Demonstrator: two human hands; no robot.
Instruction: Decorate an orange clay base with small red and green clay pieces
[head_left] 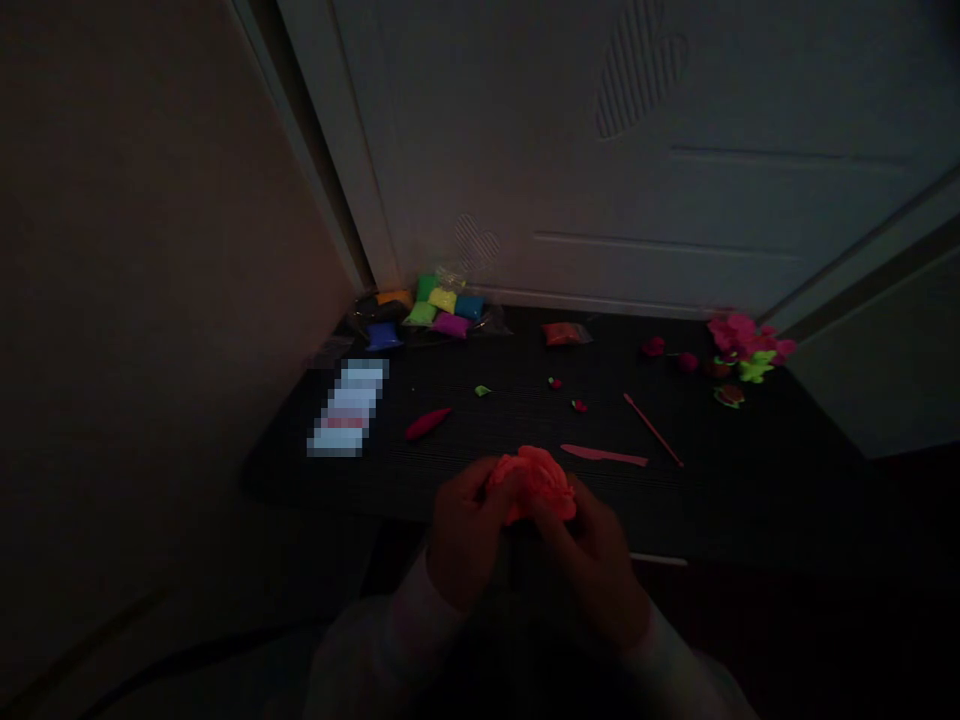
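Observation:
Between both hands, just above the table's front edge, is a ruffled lump of bright coral-red modelling clay [540,475]. My left hand [469,520] grips its left side, with the thumb pressed on the front. From the right, my right hand [589,540] holds the same clay, its thumb laid across the lower part. The fingers behind the clay are hidden. A pink plastic clay knife [604,456] lies just beyond my right hand, with a thin pink stick tool [652,430] beside it. Beyond my left hand rests a tapered dark-red clay piece [428,424].
Colourful clay packets [442,305] are heaped at the back left; an orange-red packet [564,334] lies at back centre. A blurred-out bright panel [349,408] is at left. Small green-and-red bits [578,406] dot the middle. Pink shapes [750,340] sit at the right, before a white door [562,180].

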